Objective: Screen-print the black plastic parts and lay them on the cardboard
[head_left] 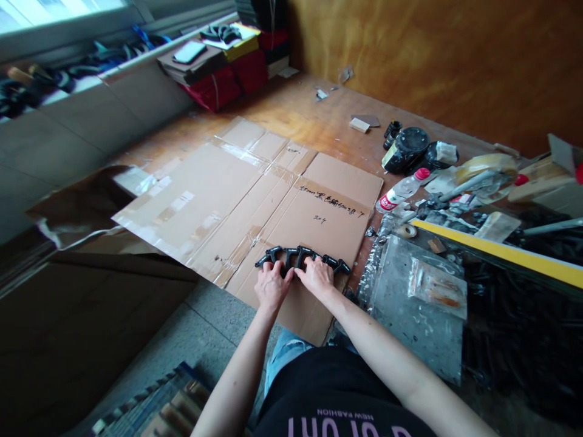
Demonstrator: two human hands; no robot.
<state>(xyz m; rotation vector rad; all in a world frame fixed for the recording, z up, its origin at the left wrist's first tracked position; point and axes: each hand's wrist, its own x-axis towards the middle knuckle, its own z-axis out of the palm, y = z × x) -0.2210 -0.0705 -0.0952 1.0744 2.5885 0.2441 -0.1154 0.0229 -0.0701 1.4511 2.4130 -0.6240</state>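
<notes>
A row of several black, glossy T-shaped pieces [298, 250] lies side by side on a flattened cardboard sheet [282, 206], close to its near edge. My left hand [272, 284] grips the left part of the row, with curled fingers over the pieces. At the middle of the row, my right hand [317, 277] has its fingers closed over other pieces. Both thumbs almost meet between the hands. Fingers partly cover the pieces, so their exact kind cannot be made out. Tape strips and handwriting mark the cardboard.
A plastic bottle [403, 191] with a red cap lies to the right, near black jars [407, 149]. Beyond a yellow edge strip [496, 252] sits a dark heap [514, 340]. Red bundles [218, 88] stand at the back left, and a large open carton [91, 291] at the left.
</notes>
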